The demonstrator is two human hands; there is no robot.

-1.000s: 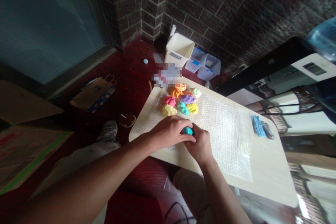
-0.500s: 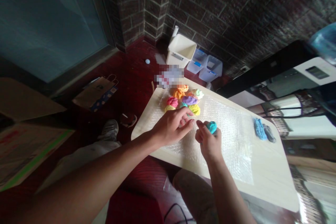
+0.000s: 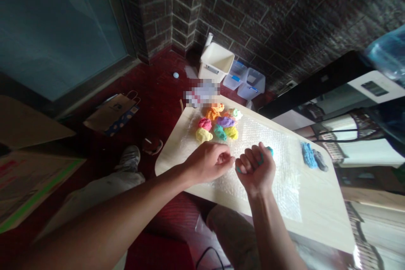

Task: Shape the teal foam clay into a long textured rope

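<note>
My right hand (image 3: 257, 166) is closed in a fist, palm side up, around a soft teal clay-like lump (image 3: 269, 150). Teal bits show between its fingers and by the little finger. Beside it, almost touching, my left hand (image 3: 211, 161) has its fingers curled towards the thumb; whatever they may pinch is hidden. Both hands are above a sheet of bubble wrap (image 3: 278, 181). Just beyond them sit several soft lumps: pale yellow (image 3: 203, 135), green (image 3: 220, 132), yellow (image 3: 232, 133), purple (image 3: 225, 122), pink (image 3: 205, 124), orange (image 3: 214, 112) and whitish (image 3: 234, 113).
The bubble wrap covers part of a light wooden table (image 3: 332, 202). Blue (image 3: 309, 155) and grey (image 3: 320, 160) lumps rest at its right. Behind stand a white bin (image 3: 213, 69) and clear boxes (image 3: 251, 84). A paper bag (image 3: 109, 112) and cardboard boxes (image 3: 38, 173) are at left.
My right hand has turned palm up and closed over the teal lump, which now shows less. The left hand's fingers have curled in. The green lump is more exposed.
</note>
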